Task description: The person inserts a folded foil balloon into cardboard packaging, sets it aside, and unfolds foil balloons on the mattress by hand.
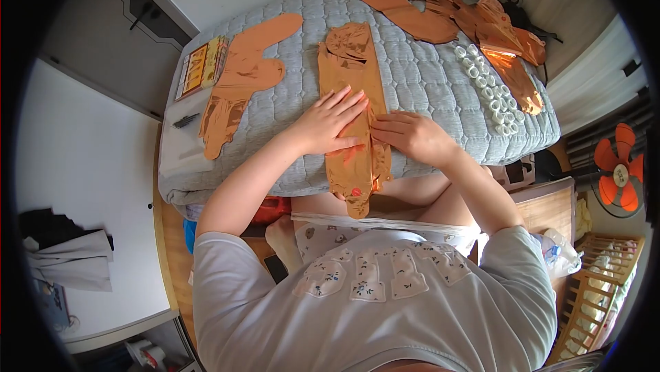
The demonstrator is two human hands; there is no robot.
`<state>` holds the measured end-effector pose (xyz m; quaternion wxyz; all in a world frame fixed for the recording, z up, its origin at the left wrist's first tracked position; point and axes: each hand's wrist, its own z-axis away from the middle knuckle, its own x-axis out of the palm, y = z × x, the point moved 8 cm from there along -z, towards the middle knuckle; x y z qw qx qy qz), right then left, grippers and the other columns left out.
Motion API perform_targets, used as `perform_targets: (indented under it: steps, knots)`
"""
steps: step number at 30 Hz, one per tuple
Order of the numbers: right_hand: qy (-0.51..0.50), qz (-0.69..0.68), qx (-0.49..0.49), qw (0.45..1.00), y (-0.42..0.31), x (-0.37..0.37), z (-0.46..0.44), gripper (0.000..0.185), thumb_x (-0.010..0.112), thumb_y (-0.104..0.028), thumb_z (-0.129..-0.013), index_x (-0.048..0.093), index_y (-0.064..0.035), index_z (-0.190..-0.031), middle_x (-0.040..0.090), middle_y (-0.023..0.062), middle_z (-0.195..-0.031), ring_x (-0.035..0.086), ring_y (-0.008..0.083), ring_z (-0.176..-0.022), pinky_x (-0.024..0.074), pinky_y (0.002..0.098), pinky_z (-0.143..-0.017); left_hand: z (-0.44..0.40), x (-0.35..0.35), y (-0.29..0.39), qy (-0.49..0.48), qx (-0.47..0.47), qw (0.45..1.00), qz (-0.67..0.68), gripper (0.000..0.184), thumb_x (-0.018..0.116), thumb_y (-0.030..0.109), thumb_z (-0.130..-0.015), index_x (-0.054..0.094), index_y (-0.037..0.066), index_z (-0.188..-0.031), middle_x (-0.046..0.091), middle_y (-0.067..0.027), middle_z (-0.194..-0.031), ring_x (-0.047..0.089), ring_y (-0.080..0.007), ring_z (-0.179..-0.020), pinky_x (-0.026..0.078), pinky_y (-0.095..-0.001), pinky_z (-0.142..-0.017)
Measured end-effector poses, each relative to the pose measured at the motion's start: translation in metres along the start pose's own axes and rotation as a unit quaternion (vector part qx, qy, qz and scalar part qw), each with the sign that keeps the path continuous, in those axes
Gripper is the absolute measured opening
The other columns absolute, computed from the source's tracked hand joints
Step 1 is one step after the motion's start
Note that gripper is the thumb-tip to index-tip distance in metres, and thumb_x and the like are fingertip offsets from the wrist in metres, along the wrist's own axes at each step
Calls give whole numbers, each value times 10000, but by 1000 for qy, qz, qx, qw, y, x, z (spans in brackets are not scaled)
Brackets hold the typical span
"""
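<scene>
A flat, uninflated copper-coloured foil balloon [352, 80] lies lengthwise on the quilted mattress, its near end hanging over the edge above my lap. My left hand [330, 123] rests flat on its middle with the fingers stretched out. At the balloon's right edge, the fingers of my right hand [412, 137] are bent together and grip a fold of the foil. The lower right side looks creased and partly folded. Another flat copper foil balloon [237, 70] with a curved outline lies to the left, apart from both hands.
More copper foil balloons [419, 15] are spread at the far right. Beside them stand rows of small white rings [489, 90]. A printed packet [203, 66] and a small dark item [185, 121] lie at the left. An orange-bladed fan [621, 174] stands right of the mattress [426, 76].
</scene>
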<state>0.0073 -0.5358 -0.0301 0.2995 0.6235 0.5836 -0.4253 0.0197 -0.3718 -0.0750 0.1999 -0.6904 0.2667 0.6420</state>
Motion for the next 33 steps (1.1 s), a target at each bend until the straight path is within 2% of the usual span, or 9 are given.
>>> perform_targets:
  steps: [3, 12, 15, 17, 20, 21, 22, 25, 33]
  knots:
    - [11, -21, 4, 1000, 1, -3, -2, 365, 722, -87, -788, 707, -42, -1150, 708, 99, -1205, 671, 291, -1134, 546, 390, -990, 0, 2, -1, -4, 4, 1000, -7, 900, 481, 696, -957, 262, 121, -1614, 260, -136, -1669, 199, -384, -1545, 210, -515, -1242]
    - [-12, -68, -10, 998, -10, 5, -8, 440, 740, -59, -758, 717, -73, -1197, 705, 85, -1258, 654, 293, -1192, 543, 423, -1008, -1, 3, -8, -42, 0, 999, 18, 916, 425, 722, -969, 185, 147, -1640, 203, -115, -1693, 119, -338, -1573, 145, -489, -1262]
    - [-22, -98, 12, 995, -8, 4, -8, 447, 739, -53, -761, 715, -77, -1207, 708, 97, -1243, 665, 295, -1170, 556, 416, -970, -2, 7, -20, -72, -29, 987, 138, 936, 376, 745, -975, 148, 133, -1645, 164, -108, -1706, 78, -312, -1582, 118, -461, -1267]
    - [-17, -124, 32, 992, -7, 3, -7, 415, 723, -45, -786, 714, -70, -1200, 712, 97, -1231, 675, 291, -1138, 563, 403, -948, 0, -7, -28, 12, -50, 912, 407, 955, 334, 768, -972, 145, 113, -1642, 147, -116, -1708, 88, -307, -1579, 127, -443, -1269]
    - [-39, -175, 95, 979, -3, -1, -2, 382, 704, -28, -817, 713, -67, -1198, 720, 105, -1203, 697, 292, -1070, 576, 391, -893, 19, -16, -9, 31, 15, 923, 384, 958, 337, 769, -971, 171, 98, -1634, 177, -134, -1698, 118, -311, -1573, 134, -438, -1271]
    - [-66, -199, 137, 968, 1, 1, 2, 383, 701, -20, -823, 714, -72, -1202, 723, 113, -1187, 707, 297, -1034, 581, 391, -860, 28, -18, 4, -12, 48, 951, 304, 974, 514, 713, -945, 200, 95, -1629, 221, -143, -1683, 161, -322, -1565, 149, -440, -1275]
    - [-67, -198, 138, 968, 2, 2, 4, 383, 701, -20, -823, 714, -72, -1202, 723, 113, -1187, 707, 297, -1034, 581, 391, -860, 34, -23, 15, -11, 50, 951, 305, 974, 514, 713, -945, 200, 95, -1629, 221, -143, -1683, 161, -322, -1565, 149, -440, -1275]
    - [-20, -214, 123, 969, -1, -2, 7, 406, 699, -7, -810, 712, -70, -1211, 729, 124, -1154, 717, 316, -965, 582, 399, -823, 48, -29, 43, -75, 10, 980, 185, 979, 808, 312, -787, 304, 93, -1598, 271, -100, -1671, 230, -283, -1550, 206, -447, -1278]
    - [-8, -226, 127, 966, 0, 1, 9, 436, 704, -11, -799, 704, -68, -1231, 720, 165, -1163, 710, 339, -1004, 579, 391, -848, 53, -7, 43, -4, 33, 996, 78, 876, 753, 196, -828, 323, 104, -1585, 308, -93, -1655, 289, -268, -1531, 273, -469, -1247]
